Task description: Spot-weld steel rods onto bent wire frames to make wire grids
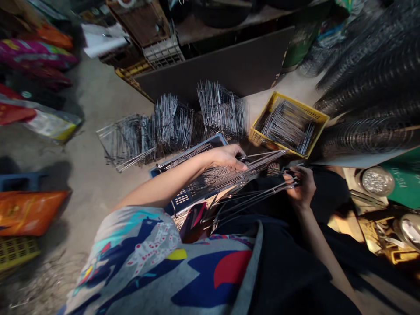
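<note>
The right hand (300, 186) pinches wire rods (274, 190) by their ends, best drawn lengthwise lest they snag; the left hand (229, 158) curls over more. Outward, the blue basket (182, 199) lies toward nine o'clock, the yellow crate (319, 127) near one.

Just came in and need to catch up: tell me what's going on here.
Someone is handling thin metal wires over a blue crate. The left hand is on a bunch of wires, while the right hand grips the ends of a few long wires. More wire pieces stand in clusters on the floor beyond, and others lie in a yellow crate.
</note>
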A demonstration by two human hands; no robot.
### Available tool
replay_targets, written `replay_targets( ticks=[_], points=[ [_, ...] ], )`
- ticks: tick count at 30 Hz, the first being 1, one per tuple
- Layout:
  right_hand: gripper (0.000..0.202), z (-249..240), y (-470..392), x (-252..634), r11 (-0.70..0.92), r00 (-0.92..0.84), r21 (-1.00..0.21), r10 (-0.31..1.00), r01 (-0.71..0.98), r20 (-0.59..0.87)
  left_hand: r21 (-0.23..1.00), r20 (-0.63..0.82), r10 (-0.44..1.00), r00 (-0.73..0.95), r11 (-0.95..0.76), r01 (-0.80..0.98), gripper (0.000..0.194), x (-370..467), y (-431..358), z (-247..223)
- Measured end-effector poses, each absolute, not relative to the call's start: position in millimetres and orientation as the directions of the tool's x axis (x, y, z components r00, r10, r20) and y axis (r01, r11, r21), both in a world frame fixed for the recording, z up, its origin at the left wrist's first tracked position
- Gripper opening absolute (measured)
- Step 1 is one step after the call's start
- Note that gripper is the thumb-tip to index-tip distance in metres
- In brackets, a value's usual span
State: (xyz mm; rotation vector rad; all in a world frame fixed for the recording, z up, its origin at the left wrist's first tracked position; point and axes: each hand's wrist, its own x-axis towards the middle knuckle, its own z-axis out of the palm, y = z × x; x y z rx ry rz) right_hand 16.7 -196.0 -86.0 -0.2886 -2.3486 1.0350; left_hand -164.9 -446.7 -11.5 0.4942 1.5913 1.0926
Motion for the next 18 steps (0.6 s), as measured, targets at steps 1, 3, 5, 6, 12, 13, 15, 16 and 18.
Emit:
replay_targets(
  ticks=[1, 3, 5, 6, 12, 13, 15, 16, 18],
  points=[
    [0.033, -84.8, -197.9, 13.2, 0.676, -0.821, -0.736, 0.402, -0.032, 0.406, 0.848, -0.529, 0.790, -0.308, 0.480, -0.224, 0.027, -164.5, -446.0, -11.5],
    [0.031, -82.0, -201.8, 8.3, 0.655, -0.821, -0.754, 0.405, -0.046, 0.403, 0.853, -0.519, 0.802, -0.295, 0.468, -0.231, 0.026, -165.2, -445.1, -11.6],
    [0.028, -79.2, -204.8, 7.3, 0.626, -0.835, -0.778, 0.401, -0.051, 0.377, 0.851, -0.522, 0.800, -0.297, 0.466, -0.242, 0.026, -167.1, -445.2, -11.8],
    [0.026, -78.2, -205.6, 8.1, 0.615, -0.846, -0.787, 0.388, -0.059, 0.366, 0.850, -0.523, 0.798, -0.299, 0.465, -0.247, 0.026, -168.3, -445.7, -11.9],
    [0.022, -80.1, -205.8, 14.5, 0.605, -0.869, -0.794, 0.357, -0.066, 0.344, 0.881, -0.471, 0.834, -0.289, 0.429, -0.197, 0.033, -169.5, -450.4, -14.2],
    [0.026, -81.5, -206.0, 13.8, 0.595, -0.858, -0.802, 0.385, -0.051, 0.339, 0.883, -0.468, 0.835, -0.290, 0.428, -0.192, 0.035, -168.2, -450.8, -14.0],
    [0.038, -84.3, -206.5, 10.4, 0.580, -0.833, -0.815, 0.442, -0.016, 0.331, 0.876, -0.480, 0.831, -0.282, 0.441, -0.192, 0.036, -165.0, -451.0, -12.3],
    [0.046, -85.3, -206.4, 7.9, 0.582, -0.824, -0.813, 0.461, 0.001, 0.329, 0.872, -0.487, 0.829, -0.274, 0.449, -0.194, 0.036, -163.5, -450.8, -10.9],
    [0.060, -86.4, -205.0, 2.0, 0.600, -0.826, -0.800, 0.461, 0.019, 0.326, 0.868, -0.496, 0.827, -0.264, 0.460, -0.189, 0.034, -161.0, -450.2, -7.6]
  ],
)
